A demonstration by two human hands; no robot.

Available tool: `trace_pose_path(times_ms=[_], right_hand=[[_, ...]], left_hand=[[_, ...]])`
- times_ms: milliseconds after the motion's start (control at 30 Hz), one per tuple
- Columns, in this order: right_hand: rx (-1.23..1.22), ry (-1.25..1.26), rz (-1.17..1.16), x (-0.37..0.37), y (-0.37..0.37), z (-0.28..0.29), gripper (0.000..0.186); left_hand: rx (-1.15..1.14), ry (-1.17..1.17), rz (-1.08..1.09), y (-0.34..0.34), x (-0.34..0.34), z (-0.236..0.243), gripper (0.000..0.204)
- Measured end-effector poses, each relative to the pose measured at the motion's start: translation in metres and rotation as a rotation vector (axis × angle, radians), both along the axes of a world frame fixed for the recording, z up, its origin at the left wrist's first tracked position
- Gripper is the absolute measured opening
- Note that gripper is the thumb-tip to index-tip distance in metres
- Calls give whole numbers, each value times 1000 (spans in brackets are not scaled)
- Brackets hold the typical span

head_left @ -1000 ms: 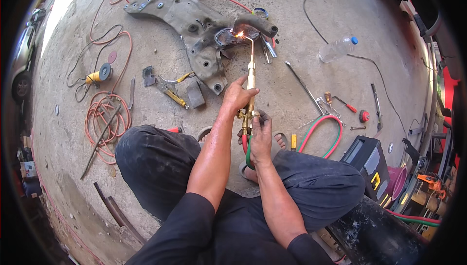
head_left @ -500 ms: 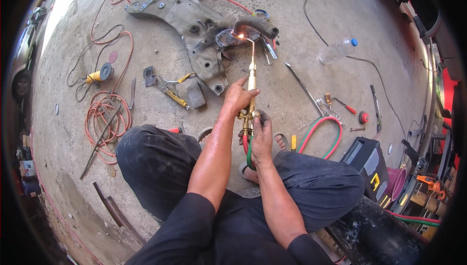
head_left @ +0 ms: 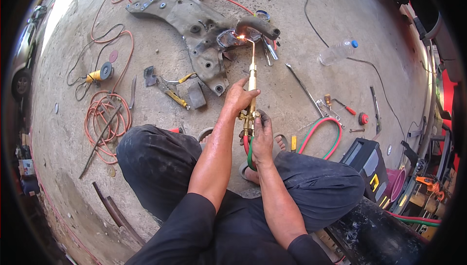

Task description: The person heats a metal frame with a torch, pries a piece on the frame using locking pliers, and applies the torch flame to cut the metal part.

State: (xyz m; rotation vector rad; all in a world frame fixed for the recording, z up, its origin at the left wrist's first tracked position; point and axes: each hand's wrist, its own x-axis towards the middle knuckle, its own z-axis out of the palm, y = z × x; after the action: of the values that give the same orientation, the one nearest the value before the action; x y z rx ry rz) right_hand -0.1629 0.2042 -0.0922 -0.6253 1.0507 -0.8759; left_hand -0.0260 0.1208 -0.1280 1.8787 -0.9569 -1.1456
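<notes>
"While the flame (head_left: pixel 241 37) is lit and the metal under it glows orange, how far along would you call it?"

"Partway, I'd judge. The steel frame (head_left: pixel 182 17) lies on the concrete floor (head_left: pixel 282 2), and the heat falls at the frame's right end, on a scorched patch (head_left: pixel 225 38). Just one small spot glows."

"And the curved pipe (head_left: pixel 258 25)?"

"Against the frame's right end, just beyond the flame. I can't tell whether it's joined there or merely resting, so how much is left I can't say."

"What are the hands doing?"

"Both are on the brass torch (head_left: pixel 252 78), which points from the near side of the frame toward its right end. The left hand (head_left: pixel 238 97) is wrapped around the barrel; the right hand (head_left: pixel 263 136) grips lower down, by the valve knobs (head_left: pixel 257 114), its fingers dark with grime. Whether it's turning one, I can't tell."

"Handsome tool, that."

"Shiny and golden, with a slim bent neck and rubber hoses (head_left: pixel 246 143), red and green, curving from its tail. The frame's the opposite: dull grey, pressed into broad arms, pierced with round holes. The pipe is stout and drab, with a rounded end."

"Anything around it?"

"Left of the frame, a yellow grinder (head_left: pixel 99 74) with a round disc; right of it, a clear plastic bottle (head_left: pixel 336 53), blue-capped, lying on its side."
</notes>
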Motion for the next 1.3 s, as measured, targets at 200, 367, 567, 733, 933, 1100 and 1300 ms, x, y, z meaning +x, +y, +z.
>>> trace_pose_path(times_ms=[200, 367, 567, 733, 933, 1100, 1300], right_hand=[[-1, 12, 4, 1, 1, 2, 32], [1, -11, 2, -1, 1, 0, 32], [20, -36, -14, -1, 1, -2, 32], [21, -53, -4, -1, 1, -1, 30], [13, -49, -20, -2, 1, -1, 31], [34, -47, -21, -1, 0, -1, 31], [32, -51, -18, 0, -1, 2, 32]], left_hand=[[28, 16, 7, 0, 1, 2, 75], [24, 40, 21, 1, 0, 4, 75], [28, -8, 24, 1, -1, 8, 76], [51, -22, 27, 1, 0, 6, 76], [39, -36, 17, 1, -3, 12, 75], [56, -26, 18, 1, -2, 15, 75], [54, -20, 25, 1, -1, 13, 75]])
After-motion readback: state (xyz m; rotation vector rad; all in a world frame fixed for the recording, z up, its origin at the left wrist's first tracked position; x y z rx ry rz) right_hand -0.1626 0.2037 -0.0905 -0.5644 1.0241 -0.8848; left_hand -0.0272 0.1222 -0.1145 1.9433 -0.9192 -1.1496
